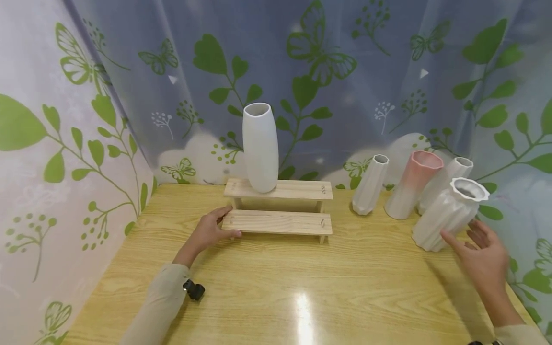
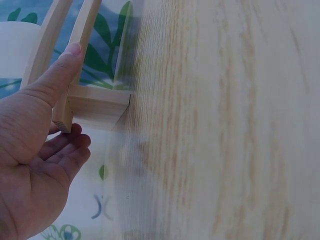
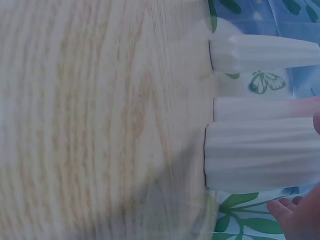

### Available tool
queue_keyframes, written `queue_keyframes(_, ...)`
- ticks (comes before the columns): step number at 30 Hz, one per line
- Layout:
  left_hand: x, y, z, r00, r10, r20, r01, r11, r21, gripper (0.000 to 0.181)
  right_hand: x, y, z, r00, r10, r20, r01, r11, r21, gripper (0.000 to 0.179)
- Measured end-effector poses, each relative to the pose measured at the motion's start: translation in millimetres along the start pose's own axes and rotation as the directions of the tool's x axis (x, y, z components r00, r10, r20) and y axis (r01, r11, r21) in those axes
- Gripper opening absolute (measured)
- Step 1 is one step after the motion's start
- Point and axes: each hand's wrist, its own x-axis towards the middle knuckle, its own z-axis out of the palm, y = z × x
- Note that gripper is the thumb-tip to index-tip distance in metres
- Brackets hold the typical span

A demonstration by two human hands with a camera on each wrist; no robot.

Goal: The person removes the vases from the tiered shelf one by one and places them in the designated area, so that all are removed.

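My left hand (image 1: 211,227) holds the left end of a two-step wooden stand (image 1: 278,222). In the left wrist view its thumb lies along the shelf edge, with the fingers bent round the end. A tall white vase (image 1: 260,148) stands upright on the upper step, toward the left. My right hand (image 1: 485,254) is beside a white ruffled vase (image 1: 446,218) at the right, thumb on the near side and fingers spread behind. In the right wrist view those fingers (image 3: 282,210) stand a little off the vase's wall.
Behind the ruffled vase are a pink-and-white vase (image 1: 409,189) and another white vase (image 1: 439,182), partly hidden. A slim white faceted vase (image 1: 371,184) stands to their left. Patterned curtains (image 1: 276,57) border the wooden table (image 1: 267,287) at the back and sides.
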Motion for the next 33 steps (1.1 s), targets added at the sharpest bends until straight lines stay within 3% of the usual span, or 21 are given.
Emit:
queue_keyframes(9, -0.3, -0.2, -0.7, 1.000, 0.003, -0.002, -0.003, 1.000, -0.010, 0.099, -21.7, -17.0, -1.6, 0.999, 0.022, -0.045, -0.023, 1.000, -0.007, 0.084)
queue_keyframes(17, -0.2, 0.0, -0.3, 1.000, 0.006, 0.005, -0.006, 1.000, -0.014, 0.098, -39.6, -34.9, 2.4, 0.995, 0.032, -0.093, -0.024, 0.996, 0.083, 0.077)
queue_keyframes(26, -1.0, -0.9, -0.5, 1.000, 0.006, -0.002, -0.006, 1.000, -0.013, 0.098, -48.1, -52.7, 15.1, 0.995, -0.085, -0.058, 0.092, 0.989, 0.120, 0.068)
queue_keyframes(33, -0.1, -1.2, -0.4, 1.000, 0.018, -0.005, -0.018, 1.000, 0.008, 0.098, -47.6, -62.4, 32.3, 0.983, -0.182, -0.002, 0.180, 0.970, 0.164, 0.065)
